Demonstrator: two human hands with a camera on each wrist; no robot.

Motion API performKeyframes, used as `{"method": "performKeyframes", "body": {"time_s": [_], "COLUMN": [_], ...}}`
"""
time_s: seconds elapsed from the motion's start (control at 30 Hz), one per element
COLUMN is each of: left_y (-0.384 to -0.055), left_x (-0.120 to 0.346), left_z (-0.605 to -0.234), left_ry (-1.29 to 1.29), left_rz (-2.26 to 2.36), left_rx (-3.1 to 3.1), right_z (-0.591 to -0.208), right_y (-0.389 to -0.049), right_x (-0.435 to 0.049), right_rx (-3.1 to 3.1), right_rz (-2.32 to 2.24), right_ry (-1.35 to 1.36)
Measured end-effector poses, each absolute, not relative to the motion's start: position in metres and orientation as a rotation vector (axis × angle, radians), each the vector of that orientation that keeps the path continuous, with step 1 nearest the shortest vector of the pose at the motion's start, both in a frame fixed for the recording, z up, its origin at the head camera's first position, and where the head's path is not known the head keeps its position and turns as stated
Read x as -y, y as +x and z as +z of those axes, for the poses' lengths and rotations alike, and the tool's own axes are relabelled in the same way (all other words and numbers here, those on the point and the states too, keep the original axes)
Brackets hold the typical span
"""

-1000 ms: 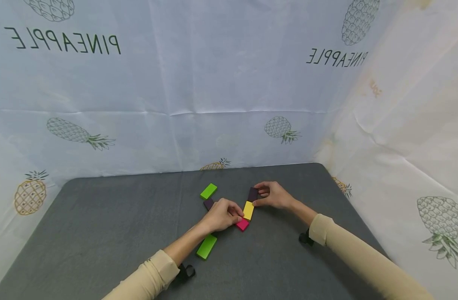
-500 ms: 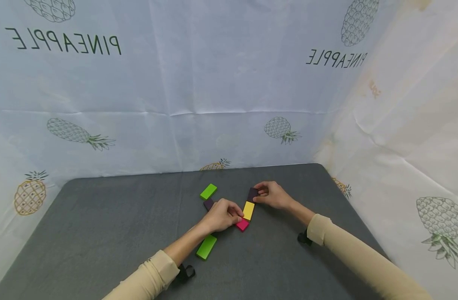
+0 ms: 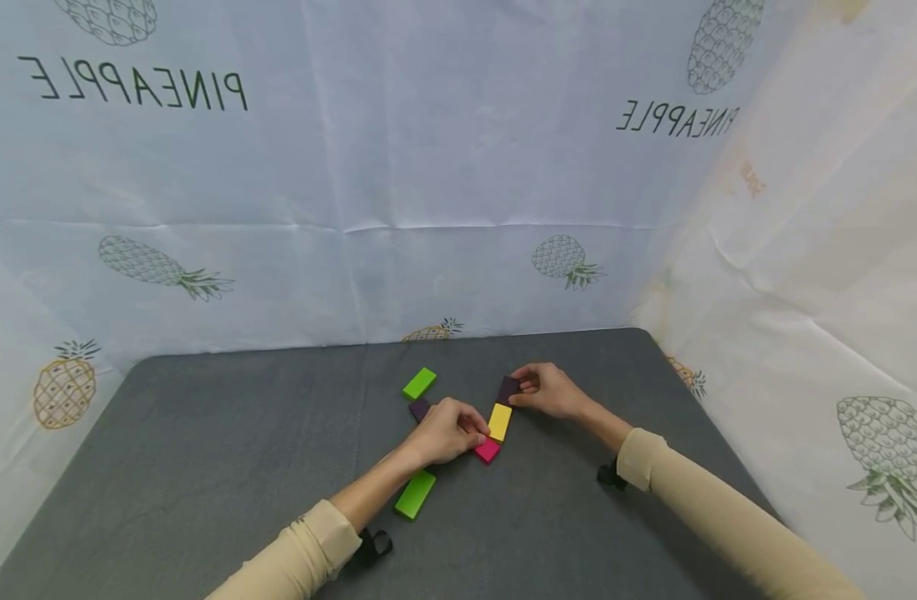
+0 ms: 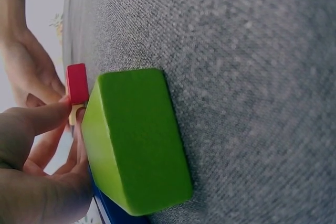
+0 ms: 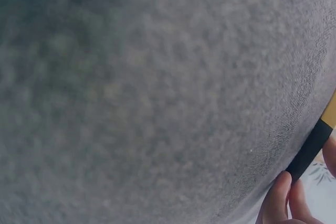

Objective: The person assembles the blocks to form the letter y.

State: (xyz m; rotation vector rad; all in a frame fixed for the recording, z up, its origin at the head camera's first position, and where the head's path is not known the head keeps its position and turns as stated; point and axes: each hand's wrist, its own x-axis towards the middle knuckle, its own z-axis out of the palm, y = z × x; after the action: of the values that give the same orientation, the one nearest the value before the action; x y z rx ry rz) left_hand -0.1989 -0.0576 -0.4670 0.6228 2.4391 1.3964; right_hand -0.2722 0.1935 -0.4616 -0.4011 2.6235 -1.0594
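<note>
My left hand (image 3: pixel 447 431) pinches a red block (image 3: pixel 488 451) by its end, thumb and fingertips where it meets a yellow block (image 3: pixel 500 422). The left wrist view shows the thumb right against the red block (image 4: pixel 77 84). At the far end of the yellow block lies a dark block (image 3: pixel 508 390), lined up with it end to end. My right hand (image 3: pixel 551 392) holds this dark block between thumb and fingers. In the right wrist view, fingertips sit at both ends of the dark block (image 5: pixel 311 148), which abuts the yellow one (image 5: pixel 330 111).
A green block (image 3: pixel 419 383) lies farther back, its corner near another dark block (image 3: pixel 419 408) partly hidden by my left hand. Closer in, beside my left wrist, rests a second green block (image 3: pixel 415 495). A blue piece (image 4: pixel 118 211) peeks out behind it in the left wrist view. Grey cloth covers the table (image 3: pixel 226 467).
My right thumb has shifted from the seam with the yellow block up onto the dark block's near end. The left hand and the blocks have stayed in place.
</note>
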Motion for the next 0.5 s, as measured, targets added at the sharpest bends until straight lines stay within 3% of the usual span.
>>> {"method": "performKeyframes", "body": {"time_s": [0.5], "left_y": [-0.1989], "left_x": [0.0566], "left_z": [-0.4676], "left_ry": [0.642], "left_rz": [1.382], "left_rx": [-2.470], "right_z": [-0.4634], "right_y": [-0.2715], "right_x": [-0.1961], "right_rx": [-2.624], "right_rz": [-1.066], "right_ry": [-0.407]}}
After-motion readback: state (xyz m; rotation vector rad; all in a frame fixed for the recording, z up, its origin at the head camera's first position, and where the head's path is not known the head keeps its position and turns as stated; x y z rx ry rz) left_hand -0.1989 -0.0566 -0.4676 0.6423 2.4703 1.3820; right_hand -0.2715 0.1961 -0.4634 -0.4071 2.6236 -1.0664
